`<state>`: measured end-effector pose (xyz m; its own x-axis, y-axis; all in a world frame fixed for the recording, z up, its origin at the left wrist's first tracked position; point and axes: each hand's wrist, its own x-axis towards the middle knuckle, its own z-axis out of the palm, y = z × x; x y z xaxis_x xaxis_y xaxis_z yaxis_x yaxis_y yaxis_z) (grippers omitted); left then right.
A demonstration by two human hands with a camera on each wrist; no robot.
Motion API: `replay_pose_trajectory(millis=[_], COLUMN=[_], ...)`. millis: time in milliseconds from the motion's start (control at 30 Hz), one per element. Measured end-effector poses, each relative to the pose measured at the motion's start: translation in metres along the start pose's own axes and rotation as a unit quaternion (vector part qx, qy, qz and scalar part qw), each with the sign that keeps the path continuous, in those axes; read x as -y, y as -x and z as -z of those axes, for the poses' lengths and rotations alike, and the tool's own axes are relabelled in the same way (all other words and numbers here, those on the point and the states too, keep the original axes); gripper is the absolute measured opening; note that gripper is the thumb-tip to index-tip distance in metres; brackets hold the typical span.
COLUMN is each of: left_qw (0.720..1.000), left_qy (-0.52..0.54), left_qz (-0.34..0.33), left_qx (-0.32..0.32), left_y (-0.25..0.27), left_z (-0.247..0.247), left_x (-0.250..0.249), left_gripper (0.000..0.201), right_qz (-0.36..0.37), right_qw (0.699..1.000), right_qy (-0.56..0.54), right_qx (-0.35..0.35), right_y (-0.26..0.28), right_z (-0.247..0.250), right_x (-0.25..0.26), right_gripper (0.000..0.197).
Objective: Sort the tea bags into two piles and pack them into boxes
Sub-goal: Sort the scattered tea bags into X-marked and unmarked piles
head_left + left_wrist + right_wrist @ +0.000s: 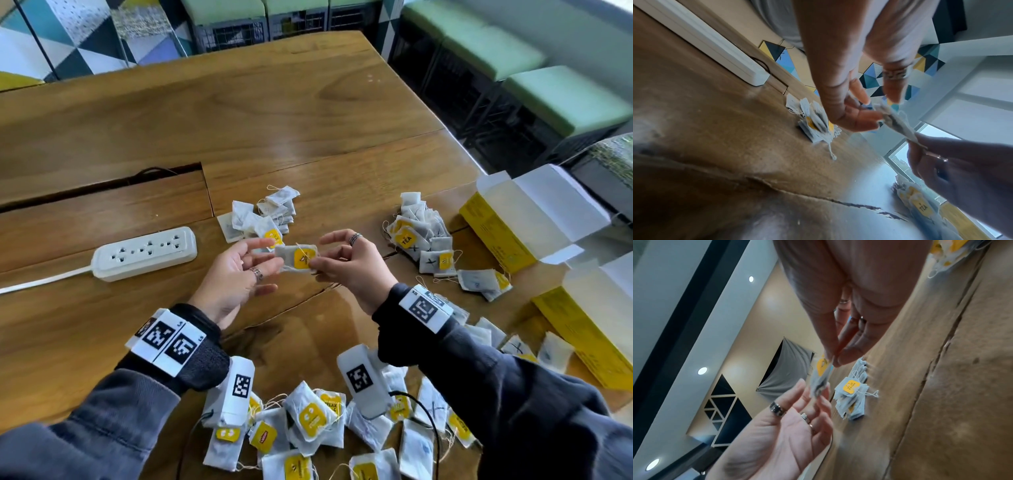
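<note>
A white tea bag [297, 258] with a yellow tag hangs in the air between my hands. My right hand [313, 263] pinches its right end between thumb and forefinger [833, 360]. My left hand [267, 255] is palm up with straight fingers; its fingertips touch the bag's [821, 378] other end. One sorted pile [263, 216] lies behind the left hand, another pile [421, 236] to the right. A loose heap of tea bags [318, 428] lies near me under my forearms. Two open yellow boxes [496, 233] [582, 339] stand at the right.
A white power strip [144, 253] with its cord lies left of my hands, in front of a cable slot [102, 185] in the wooden table [239, 120]. Green benches [548, 89] stand past the table's right edge.
</note>
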<state>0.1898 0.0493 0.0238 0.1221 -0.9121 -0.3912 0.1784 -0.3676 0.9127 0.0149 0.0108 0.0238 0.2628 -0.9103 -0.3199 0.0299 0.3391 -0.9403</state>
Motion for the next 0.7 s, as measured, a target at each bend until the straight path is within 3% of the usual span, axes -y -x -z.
replay_pose_trajectory(millis=[100, 200, 267, 367, 467, 600, 700], left_qw=[1.000, 0.999, 0.995, 0.983, 0.976, 0.979, 0.983], left_qy=[0.001, -0.007, -0.048, -0.103, -0.116, -0.078, -0.053], left_qz=[0.006, -0.033, -0.087, -0.151, -0.180, -0.183, -0.164], left_qx=[0.022, 0.018, 0.006, 0.009, 0.028, 0.043, 0.065], left_y=[0.000, -0.003, -0.005, -0.005, -0.004, 0.000, 0.000], left_z=[0.000, 0.003, 0.006, 0.012, 0.016, 0.016, 0.014], left_x=[0.000, 0.000, 0.000, -0.002, -0.002, -0.001, 0.001], left_gripper=[0.040, 0.038, 0.041, 0.046, 0.059, 0.050, 0.054], right_qz=[-0.017, -0.002, 0.061, 0.169, 0.231, 0.245, 0.221], right_qw=[0.999, 0.999, 0.996, 0.962, 0.942, 0.934, 0.935], right_qy=[-0.043, -0.029, 0.058, 0.216, 0.244, 0.261, 0.270], right_qx=[-0.002, 0.012, 0.016, 0.007, 0.003, 0.012, 0.062], right_y=[-0.003, -0.005, -0.005, -0.002, 0.003, 0.005, 0.009], right_z=[-0.005, -0.006, -0.006, -0.005, -0.005, -0.004, -0.009], right_x=[0.005, 0.006, 0.006, 0.005, 0.002, -0.002, -0.003], right_gripper=[0.024, 0.024, 0.023, 0.024, 0.022, 0.019, 0.027])
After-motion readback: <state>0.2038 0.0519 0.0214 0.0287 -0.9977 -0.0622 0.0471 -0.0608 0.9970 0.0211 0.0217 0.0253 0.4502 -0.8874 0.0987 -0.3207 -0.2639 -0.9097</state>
